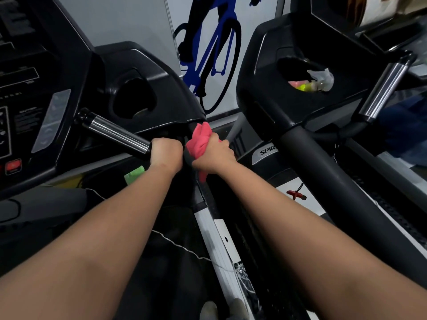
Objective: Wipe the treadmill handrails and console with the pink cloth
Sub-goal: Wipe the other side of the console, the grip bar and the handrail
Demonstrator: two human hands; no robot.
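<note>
Left hand (165, 153) wraps the chrome grip bar (115, 132), right hand (213, 153) clutches the bunched pink cloth (199, 142) against the right handrail (196, 158) under the console (147, 88); wadded cloth may skip patches.

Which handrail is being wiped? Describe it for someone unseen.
Start at the left treadmill's console and drop to its right edge. There the right hand presses the pink cloth on a black handrail; the neighbouring chrome grip, held by the left hand, is bare.
</note>
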